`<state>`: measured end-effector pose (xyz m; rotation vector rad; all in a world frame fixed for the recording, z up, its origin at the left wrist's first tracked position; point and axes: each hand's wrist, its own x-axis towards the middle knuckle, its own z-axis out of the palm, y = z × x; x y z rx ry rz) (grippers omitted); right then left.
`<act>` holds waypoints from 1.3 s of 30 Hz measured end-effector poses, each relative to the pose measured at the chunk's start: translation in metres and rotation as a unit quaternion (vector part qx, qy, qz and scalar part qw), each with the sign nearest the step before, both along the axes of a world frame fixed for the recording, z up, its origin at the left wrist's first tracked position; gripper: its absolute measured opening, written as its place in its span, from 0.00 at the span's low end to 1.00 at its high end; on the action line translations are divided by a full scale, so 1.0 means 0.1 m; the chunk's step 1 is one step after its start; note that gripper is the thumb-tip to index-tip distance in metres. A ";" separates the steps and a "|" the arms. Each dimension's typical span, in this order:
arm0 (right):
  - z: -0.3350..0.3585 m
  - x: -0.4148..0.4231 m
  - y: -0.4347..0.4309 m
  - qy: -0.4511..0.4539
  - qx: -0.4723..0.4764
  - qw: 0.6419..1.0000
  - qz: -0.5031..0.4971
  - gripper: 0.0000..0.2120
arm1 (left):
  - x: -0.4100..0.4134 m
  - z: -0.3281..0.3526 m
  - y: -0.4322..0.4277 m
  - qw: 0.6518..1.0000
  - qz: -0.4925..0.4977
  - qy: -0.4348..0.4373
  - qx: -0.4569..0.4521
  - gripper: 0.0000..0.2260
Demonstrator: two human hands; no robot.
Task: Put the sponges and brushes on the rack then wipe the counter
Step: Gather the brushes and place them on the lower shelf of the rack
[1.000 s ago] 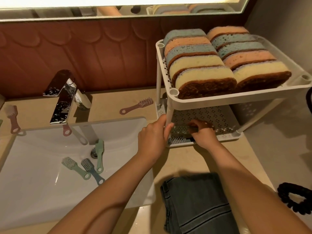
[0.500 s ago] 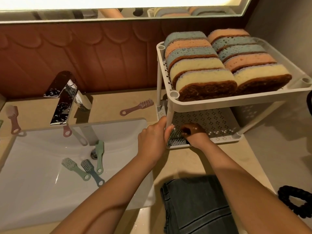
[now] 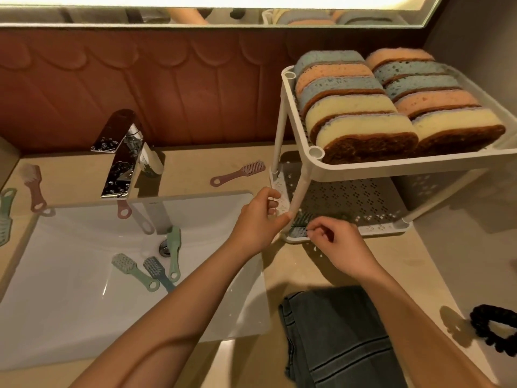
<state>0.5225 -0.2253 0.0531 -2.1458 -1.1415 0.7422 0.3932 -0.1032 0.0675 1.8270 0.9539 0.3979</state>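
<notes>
- On the rack's (image 3: 391, 166) upper tier, 10 sponges (image 3: 363, 127) stand packed in 2 rows of 5. No sponge shows on the bench (image 3: 447, 247), so you can count that part as done.
- Down on the lower shelf (image 3: 363, 200), the shelved brushes (image 3: 299, 225) lie in the front-left corner; it looks like 2, though shadow blurs them.
- Your left hand (image 3: 257, 219) grips the rack's front-left post, fingers and thumb curled round it.
- Your right hand (image 3: 341, 247) sits at the shelf's front rim with its fingers loosely curled. The fingertips are right beside the nearest shelved brush, and you cannot tell whether they pinch it or only touch it.
- Still to collect are the 3 sink brushes (image 3: 158, 273) in the sink (image 3: 56, 303), 2 green and 1 blue.
- On the bench, a pink brush (image 3: 239, 173) lies just left of the rack. A far pink brush (image 3: 33, 186) and a green brush (image 3: 5, 217) lie at the far left end, and a pink handle (image 3: 124, 210) pokes out from under the tap (image 3: 123, 152).
- Wiping looks not yet begun: the grey cloth (image 3: 335, 331) lies folded at the bench's near edge.
- By this reckoning you have at least 7 brushes and the whole wipe left.
</notes>
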 end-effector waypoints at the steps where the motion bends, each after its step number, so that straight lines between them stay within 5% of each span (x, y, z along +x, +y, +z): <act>1: 0.01 -0.09 -0.03 0.017 -0.002 1.000 0.006 0.05 | -0.08 -0.01 0.03 1.000 0.004 0.012 -0.014 0.15; 11: -0.45 -0.95 0.45 0.108 -0.030 0.992 0.051 0.09 | -1.38 -0.55 0.31 0.978 0.031 0.095 -0.183 0.01; 26: -0.77 -1.22 2.03 0.077 -0.063 0.995 0.006 0.31 | -2.71 -1.28 0.88 0.887 0.266 0.110 -0.362 0.04; 32: -0.84 -1.26 2.21 0.060 -0.053 0.996 -0.045 0.25 | -2.83 -1.55 1.08 0.875 0.300 0.145 -0.352 0.04; 39: -0.97 -1.48 2.06 0.055 0.080 0.978 -0.185 0.04 | -2.80 -1.77 1.31 0.902 0.257 0.208 -0.276 0.07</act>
